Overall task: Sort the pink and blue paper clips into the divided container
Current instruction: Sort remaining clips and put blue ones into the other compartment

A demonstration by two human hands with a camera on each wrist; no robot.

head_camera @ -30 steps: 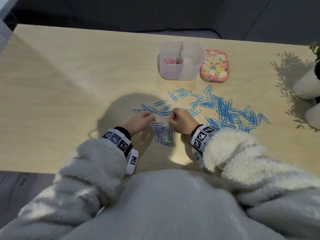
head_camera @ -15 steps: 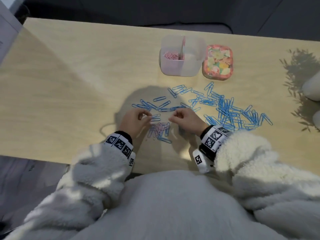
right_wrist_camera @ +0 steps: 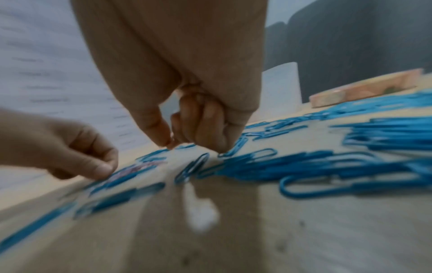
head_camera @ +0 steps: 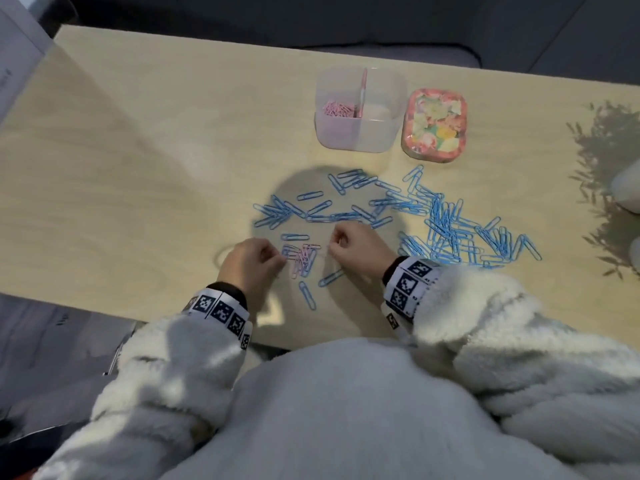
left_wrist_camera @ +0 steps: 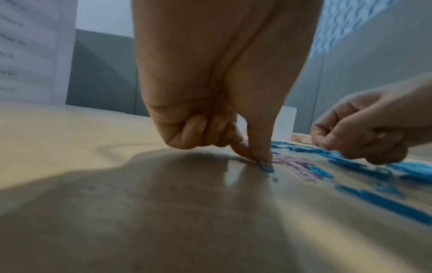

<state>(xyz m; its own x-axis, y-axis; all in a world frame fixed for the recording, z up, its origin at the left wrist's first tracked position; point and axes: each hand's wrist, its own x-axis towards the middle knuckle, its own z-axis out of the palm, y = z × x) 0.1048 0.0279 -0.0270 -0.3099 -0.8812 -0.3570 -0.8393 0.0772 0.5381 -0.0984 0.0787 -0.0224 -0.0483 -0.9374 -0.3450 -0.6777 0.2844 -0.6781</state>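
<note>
A clear divided container stands at the back, with pink clips in its left compartment. Blue paper clips lie scattered in front of it. A small mixed pile of pink and blue clips lies between my hands. At the pile's left edge my left hand pinches the end of a blue clip on the table with thumb and forefinger. At the right edge my right hand has its fingers curled and pinches what looks like a thin pink clip.
A flowered pink lid or tin lies right of the container. White pots and plant shadows are at the table's far right. The table's near edge runs just behind my wrists. Two loose blue clips lie nearest me.
The view has shifted. Both hands moved slightly nearer me and now work the two sides of the mixed pile; a few blue clips have been spread out from it.
</note>
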